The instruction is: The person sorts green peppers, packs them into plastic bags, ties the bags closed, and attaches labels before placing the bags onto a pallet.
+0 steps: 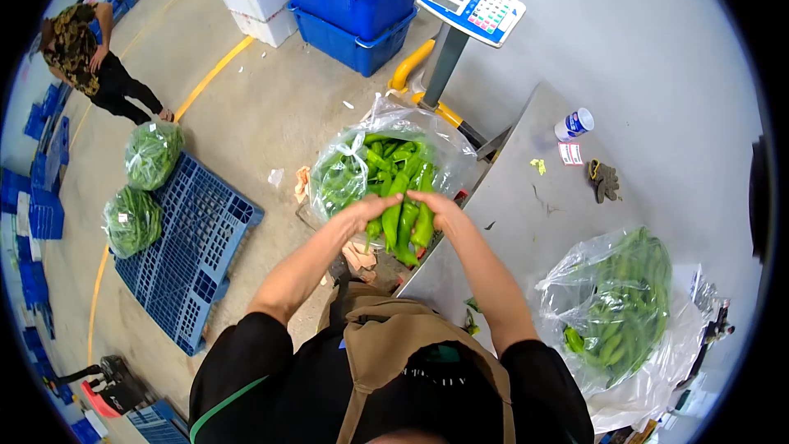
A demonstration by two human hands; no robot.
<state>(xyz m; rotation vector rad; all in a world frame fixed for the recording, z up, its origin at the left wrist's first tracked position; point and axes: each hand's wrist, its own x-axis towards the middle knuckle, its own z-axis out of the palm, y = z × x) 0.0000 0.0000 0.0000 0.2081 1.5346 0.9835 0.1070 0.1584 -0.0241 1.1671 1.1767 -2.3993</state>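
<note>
Clasping glossy tapered peppers [392, 218], crinkled bag [454, 148]

Bright, fairly even light fills the view, glinting off the clear plastic bag [448, 146]. Fisheye distortion bends the outer scene; black rounds the corners.

Grey table [514, 205] with glove [605, 182], canister [573, 125]

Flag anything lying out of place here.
A glove lies on the table without a visible mate, near a yellow scrap. A pale scrap on the floor, left of the pepper bag, looks like stray litter.
</note>
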